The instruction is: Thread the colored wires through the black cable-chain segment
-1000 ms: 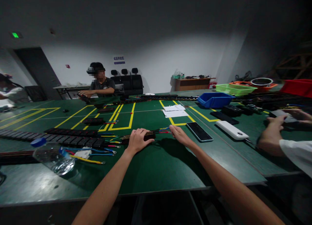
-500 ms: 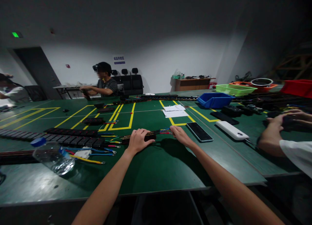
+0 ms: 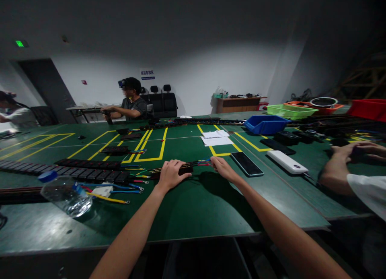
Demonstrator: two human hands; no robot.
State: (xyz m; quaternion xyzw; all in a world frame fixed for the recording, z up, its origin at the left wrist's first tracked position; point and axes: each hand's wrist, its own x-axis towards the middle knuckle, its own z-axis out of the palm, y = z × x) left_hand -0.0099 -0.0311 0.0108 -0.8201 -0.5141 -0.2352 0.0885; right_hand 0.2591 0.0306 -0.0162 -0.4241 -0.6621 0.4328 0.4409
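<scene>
While the left hand [image 3: 173, 173] lies palm-down across a dark strip [image 3: 155, 175], the right hand [image 3: 222, 166] has thumb and fingers closed on the coloured wires [image 3: 202, 161] off the strip's right end! The strip rests on the green table [image 3: 193, 214] right in front of the person, its middle covered by the left hand (whether those fingers grip or merely press, I cannot tell). Blue and red show in the wires between the two hands. Just right of the right hand, a phone [image 3: 246, 163] lies screen-up, a white device [image 3: 286, 161] farther right, white papers [image 3: 216, 138] beyond. Over to the left, more wired strips [image 3: 102, 175], and near them a clear bottle [image 3: 72, 198] with a blue cap!
</scene>
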